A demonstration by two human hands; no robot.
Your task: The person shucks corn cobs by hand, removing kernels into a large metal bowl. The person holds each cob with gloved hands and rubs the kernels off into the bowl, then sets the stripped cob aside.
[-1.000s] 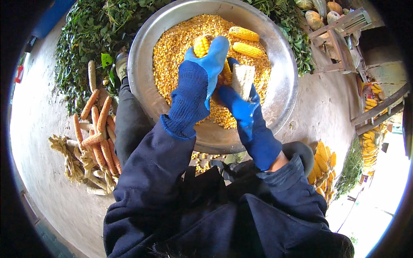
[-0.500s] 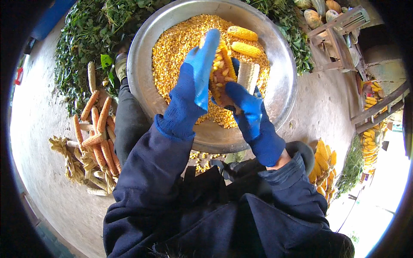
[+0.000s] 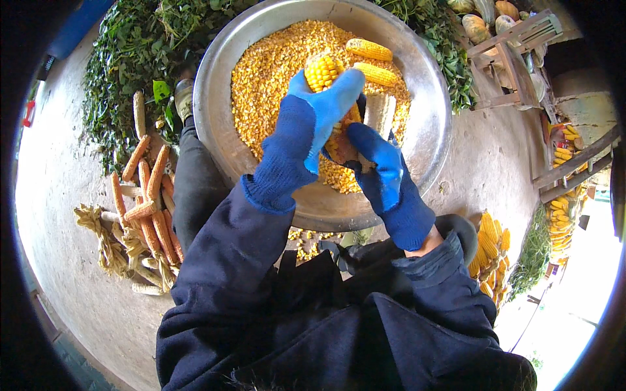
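Note:
A partly shelled ear of corn (image 3: 321, 72) is held over a wide metal basin (image 3: 212, 104). Yellow kernels still cover its upper end, while its lower part shows reddish cob. My left hand (image 3: 319, 111), in a blue coated glove, is closed around the ear, thumb across it. My right hand (image 3: 385, 169), gloved the same, is closed at the ear's lower end with the thumb pressed against it. Just beyond those right fingers stands a pale, ridged, cob-like piece (image 3: 379, 114); whether they grip it is hidden. Loose kernels (image 3: 261, 85) fill the basin, with two yellow ears (image 3: 370, 49) on top.
Stripped reddish cobs (image 3: 153, 176) and dry husks (image 3: 98, 228) lie on the floor at left. Leafy greens (image 3: 137, 52) are heaped behind the basin. Yellow ears (image 3: 490, 247) are piled at right, near a wooden rack (image 3: 515, 72) and squashes (image 3: 476, 27).
My left hand has tilted and turned, its thumb swinging down to the right across the ear, so the ear's kernelled top now shows. My right hand stays nearly in place.

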